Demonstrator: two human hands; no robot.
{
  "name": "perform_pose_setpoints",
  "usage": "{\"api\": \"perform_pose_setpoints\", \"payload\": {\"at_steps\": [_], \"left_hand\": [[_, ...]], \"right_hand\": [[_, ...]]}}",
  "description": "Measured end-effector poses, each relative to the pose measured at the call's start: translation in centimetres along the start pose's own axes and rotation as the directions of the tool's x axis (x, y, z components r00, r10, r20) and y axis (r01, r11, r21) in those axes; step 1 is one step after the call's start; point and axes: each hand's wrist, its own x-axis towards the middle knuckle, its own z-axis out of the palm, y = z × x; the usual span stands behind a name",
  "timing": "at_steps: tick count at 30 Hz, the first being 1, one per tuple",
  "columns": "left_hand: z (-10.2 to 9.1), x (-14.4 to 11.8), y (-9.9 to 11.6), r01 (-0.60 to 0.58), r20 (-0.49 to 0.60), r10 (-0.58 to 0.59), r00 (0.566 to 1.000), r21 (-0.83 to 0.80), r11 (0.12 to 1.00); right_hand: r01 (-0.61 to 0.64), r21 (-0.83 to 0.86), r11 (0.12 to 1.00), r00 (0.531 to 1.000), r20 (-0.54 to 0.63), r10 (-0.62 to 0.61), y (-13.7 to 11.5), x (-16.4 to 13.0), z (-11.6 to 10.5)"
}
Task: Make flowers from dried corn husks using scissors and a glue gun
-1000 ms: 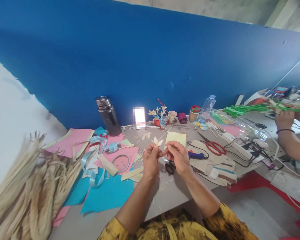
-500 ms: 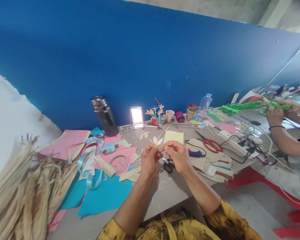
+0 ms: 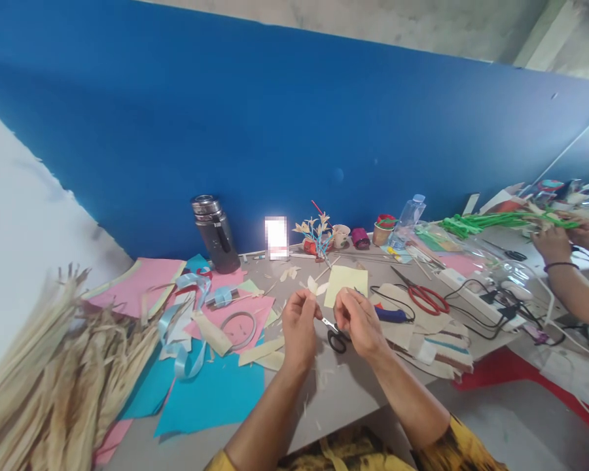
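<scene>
Between the thumb and fingers of my left hand [image 3: 299, 330] is a small pale husk flower [image 3: 316, 286], its petals pointing up. My right hand [image 3: 360, 324] is a short way to the right, thumb and fingertips pinched together; what they hold, if anything, is too small to make out. Under and between the hands lie black-handled scissors [image 3: 337, 341], partly covered by my right hand. A pale yellow paper square [image 3: 338, 281] lies just beyond the right hand. Beside that hand is a blue-handled tool [image 3: 391, 315] with a dark cord.
Dried corn husks [image 3: 53, 373] fill the left side, near blue paper [image 3: 211, 392] and a dark thermos [image 3: 218, 235]. Finished husk flowers [image 3: 319, 232] stand at the back. Red scissors [image 3: 427, 299] and a power strip [image 3: 471, 297] lie right. A co-worker's arm [image 3: 576, 288] reaches in there.
My right hand has drawn away from the flower to the right, opening a gap between the hands. My left hand still pinches the flower. The camera view has shifted slightly.
</scene>
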Motion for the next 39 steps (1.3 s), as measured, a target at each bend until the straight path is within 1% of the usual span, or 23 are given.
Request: {"api": "perform_pose_setpoints", "payload": {"at_steps": [2,6,9,12,16,18,21,23,28,32,34,36,39], "left_hand": [[0.1,-0.1,0.1,-0.024,-0.018,0.025,1.000,0.064,0.998],[0.2,-0.2,0.3,-0.030,-0.003,0.030,1.000,0.106,0.994],[0.3,-0.3,0.2,-0.045,0.021,0.043,0.999,0.111,0.993],[0.3,-0.3,0.1,-0.086,0.025,0.083,0.996,0.128,0.988],[0.2,-0.4,0.4,-0.137,-0.003,0.141,0.990,0.216,0.967],[0.2,-0.4,0.5,-0.135,-0.007,0.140,0.990,0.223,0.965],[0.3,-0.4,0.6,-0.122,-0.013,0.127,0.992,0.198,0.973],[0.3,-0.4,0.6,-0.115,-0.016,0.121,0.993,0.194,0.974],[0.4,-0.4,0.7,-0.108,0.002,0.109,0.994,0.191,0.976],[0.3,-0.4,0.6,-0.096,0.010,0.096,0.995,0.176,0.980],[0.3,-0.3,0.5,-0.094,0.011,0.094,0.996,0.178,0.980],[0.2,-0.3,0.4,-0.100,0.014,0.099,0.995,0.193,0.976],[0.2,-0.4,0.4,-0.113,0.031,0.109,0.994,0.221,0.969]], "right_hand": [[-0.004,0.002,1.000,1.000,-0.025,0.004,-0.1,0.1,0.0],[-0.052,0.043,0.998,0.996,-0.076,0.055,-0.5,0.2,0.2],[-0.055,0.051,0.997,0.997,-0.051,0.058,-0.9,0.2,0.5],[-0.044,0.047,0.998,0.999,-0.015,0.045,-1.0,0.1,0.8],[-0.061,0.063,0.996,0.997,-0.046,0.064,-0.9,0.1,0.7],[-0.063,0.090,0.994,0.996,-0.061,0.068,-0.7,0.1,0.4],[-0.047,0.140,0.989,0.998,-0.042,0.053,-0.7,0.0,-0.1],[-0.033,0.143,0.989,0.999,-0.037,0.039,-0.9,-0.1,-0.3],[0.023,0.027,0.999,0.996,-0.092,-0.021,-1.3,0.2,-0.4],[0.029,-0.036,0.999,0.991,-0.127,-0.033,-1.3,0.4,-0.4],[0.025,-0.041,0.999,0.993,-0.111,-0.029,-1.2,0.4,-0.5],[0.028,-0.050,0.998,0.997,-0.065,-0.031,-1.2,0.4,-0.7],[0.049,-0.107,0.993,0.998,-0.022,-0.051,-1.2,0.5,-0.9]]}}
